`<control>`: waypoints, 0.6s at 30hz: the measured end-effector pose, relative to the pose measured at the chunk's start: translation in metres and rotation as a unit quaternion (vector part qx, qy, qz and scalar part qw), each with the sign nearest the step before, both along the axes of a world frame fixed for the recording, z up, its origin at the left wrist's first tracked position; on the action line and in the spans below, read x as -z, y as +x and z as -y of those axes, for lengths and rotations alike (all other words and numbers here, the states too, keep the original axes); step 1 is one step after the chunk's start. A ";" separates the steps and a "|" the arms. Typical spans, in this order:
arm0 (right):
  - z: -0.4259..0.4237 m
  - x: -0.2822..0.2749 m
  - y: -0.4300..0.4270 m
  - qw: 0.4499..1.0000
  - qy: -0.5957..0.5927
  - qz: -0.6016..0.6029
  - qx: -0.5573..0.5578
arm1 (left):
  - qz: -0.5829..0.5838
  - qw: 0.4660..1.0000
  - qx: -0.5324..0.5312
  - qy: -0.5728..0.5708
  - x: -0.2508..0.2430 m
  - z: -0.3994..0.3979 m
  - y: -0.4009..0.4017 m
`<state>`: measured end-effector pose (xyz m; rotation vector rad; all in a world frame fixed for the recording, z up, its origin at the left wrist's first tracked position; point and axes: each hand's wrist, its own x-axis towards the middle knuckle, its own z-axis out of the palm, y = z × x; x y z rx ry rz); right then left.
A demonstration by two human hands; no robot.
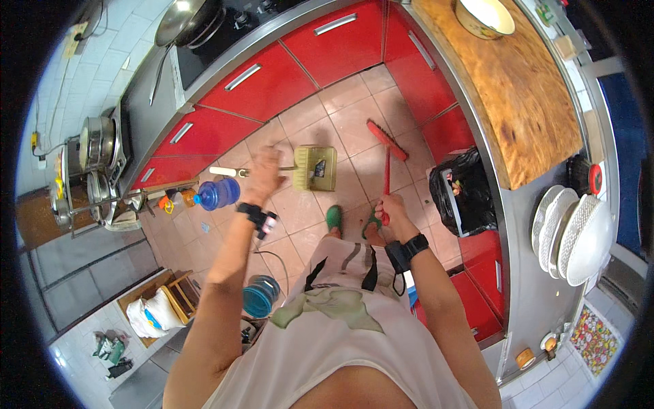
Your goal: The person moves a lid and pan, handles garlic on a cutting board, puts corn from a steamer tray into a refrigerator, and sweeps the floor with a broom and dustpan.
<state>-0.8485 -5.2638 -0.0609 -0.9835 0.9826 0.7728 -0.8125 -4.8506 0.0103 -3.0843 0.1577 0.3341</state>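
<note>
My right hand [391, 210] is closed around the red handle of a broom [387, 139], whose red bristle head touches the tiled floor ahead and to the right. My left hand [265, 174], somewhat blurred, is over the long handle of a beige dustpan [314, 168]; whether its fingers hold that handle I cannot tell. The handle's white end shows to the left of the hand. The dustpan lies on the floor with a small dark piece of litter [320, 168] in it.
Red cabinets [245, 84] line the floor. A bin with a black bag [462, 194] stands at the right. Blue water jug [218, 194] and orange bottles [184, 198] are at the left, a teal bucket [260, 296] below. Stacked white colanders [587, 240] sit on the right counter.
</note>
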 end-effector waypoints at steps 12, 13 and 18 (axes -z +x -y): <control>-0.111 0.109 0.130 0.947 -0.187 0.153 -0.212 | -0.248 0.967 0.062 0.009 0.032 -0.206 -0.002; -0.125 0.132 0.130 0.947 -0.187 0.148 -0.216 | -0.242 0.969 0.047 -0.030 0.021 -0.215 -0.007; -0.158 0.296 0.061 0.858 -0.302 0.311 -0.274 | -0.262 0.960 0.025 -0.095 -0.009 -0.265 -0.011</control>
